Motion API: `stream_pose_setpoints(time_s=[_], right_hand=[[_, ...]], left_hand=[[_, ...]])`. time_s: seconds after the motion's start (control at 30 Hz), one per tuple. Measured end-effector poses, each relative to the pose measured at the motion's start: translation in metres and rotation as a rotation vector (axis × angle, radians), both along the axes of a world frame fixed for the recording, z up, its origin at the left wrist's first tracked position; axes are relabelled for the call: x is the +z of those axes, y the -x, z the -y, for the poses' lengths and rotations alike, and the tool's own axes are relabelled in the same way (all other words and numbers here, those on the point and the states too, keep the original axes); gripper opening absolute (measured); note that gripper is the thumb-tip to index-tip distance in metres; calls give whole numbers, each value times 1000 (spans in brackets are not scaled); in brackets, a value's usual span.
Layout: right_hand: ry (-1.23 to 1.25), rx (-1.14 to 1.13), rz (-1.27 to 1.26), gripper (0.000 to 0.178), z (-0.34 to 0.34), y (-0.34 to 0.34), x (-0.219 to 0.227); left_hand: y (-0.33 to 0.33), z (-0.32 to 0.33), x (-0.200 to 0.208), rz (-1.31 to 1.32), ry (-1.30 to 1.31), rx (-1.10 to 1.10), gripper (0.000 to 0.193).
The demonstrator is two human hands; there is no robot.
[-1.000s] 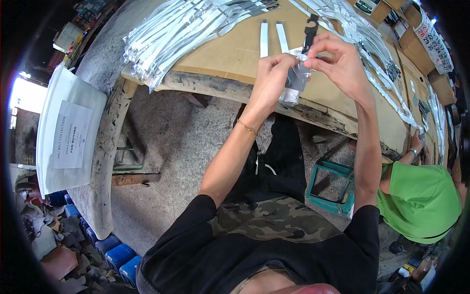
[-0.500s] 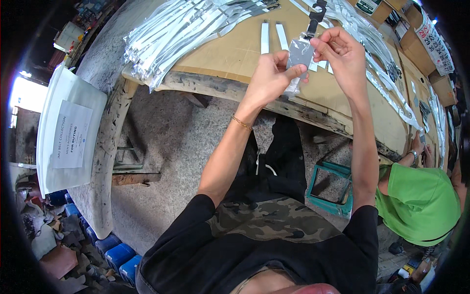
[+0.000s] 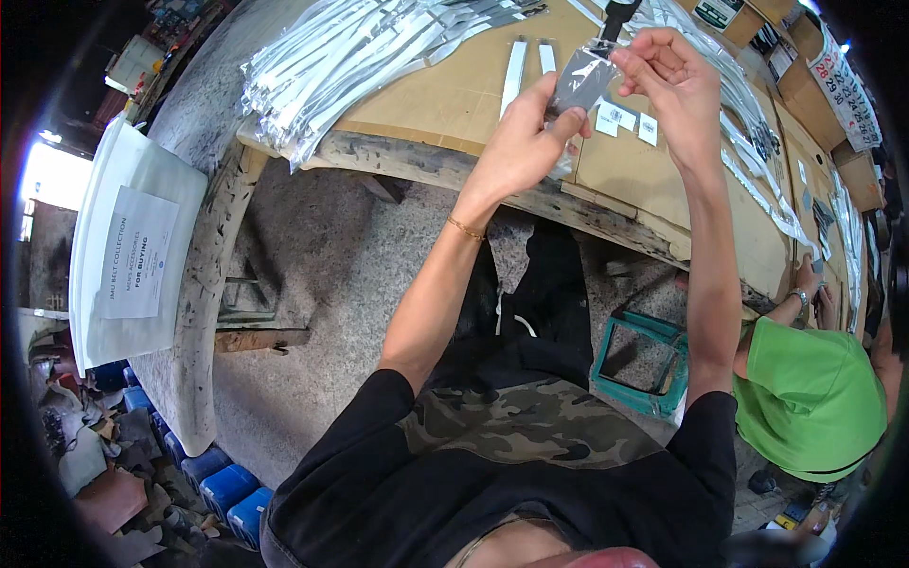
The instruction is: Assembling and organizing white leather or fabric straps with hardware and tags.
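Observation:
Above the table's near edge, my left hand (image 3: pixel 530 137) is closed around a flat grey piece in a clear plastic sleeve (image 3: pixel 582 83), thumb in front. My right hand (image 3: pixel 670 85) pinches the sleeve's upper right corner between thumb and forefinger. A black plastic hook hanger (image 3: pixel 617 17) sticks up from the sleeve's top end and is partly cut off by the picture's edge. Small white printed labels (image 3: pixel 615 115) lie on the cardboard just beyond the sleeve. Two white strips (image 3: pixel 514 78) lie to the left of it. What my curled left fingers cover is hidden.
A big pile of plastic-wrapped strips (image 3: pixel 350 80) lies at the left on the cardboard-covered table (image 3: pixel 426 123); more wrapped strips (image 3: pixel 748 142) lie at the right. A co-worker in a green cap (image 3: pixel 810 398) works there. A teal stool frame (image 3: pixel 639 364) and a white bin (image 3: pixel 133 256) stand nearby.
The sleeve has tilted to the right and moved slightly up, with the hanger now partly out of the picture. My right hand has shifted a little up and right. The labels show more fully.

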State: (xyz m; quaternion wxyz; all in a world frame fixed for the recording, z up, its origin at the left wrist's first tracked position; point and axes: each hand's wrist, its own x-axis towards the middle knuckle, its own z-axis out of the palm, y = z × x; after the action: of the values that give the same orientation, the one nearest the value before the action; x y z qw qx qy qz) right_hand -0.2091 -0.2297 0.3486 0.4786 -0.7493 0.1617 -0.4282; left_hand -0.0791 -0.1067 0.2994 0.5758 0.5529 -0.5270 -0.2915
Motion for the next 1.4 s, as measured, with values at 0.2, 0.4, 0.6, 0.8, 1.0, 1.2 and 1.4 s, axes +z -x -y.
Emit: stream_pose_setpoints(time_s=[0.2,0.4,0.6,0.8,1.0,1.2,1.4], right_hand=[[-142,-87,142,15,-24,-7,-17],[-101,39,-44,16,-41,7,-46],[-98,106,93,26,-20,5,-23],[143,92,-99,22,-9,-8,32],[224,134,-239,12,-6,-1,48],[246,258,-435,13,-8,5,62],[289,234,-376,11,-12,0,58]], left_hand=[[2,3,2,-411,88,-35,23],[0,0,5,-515,169,-81,24],[3,-1,12,-368,106,-12,26],[5,-5,17,-202,82,8,26],[2,4,21,-671,67,-188,30],[-3,11,23,-689,43,-224,32],[-1,7,23,-558,68,-197,28]])
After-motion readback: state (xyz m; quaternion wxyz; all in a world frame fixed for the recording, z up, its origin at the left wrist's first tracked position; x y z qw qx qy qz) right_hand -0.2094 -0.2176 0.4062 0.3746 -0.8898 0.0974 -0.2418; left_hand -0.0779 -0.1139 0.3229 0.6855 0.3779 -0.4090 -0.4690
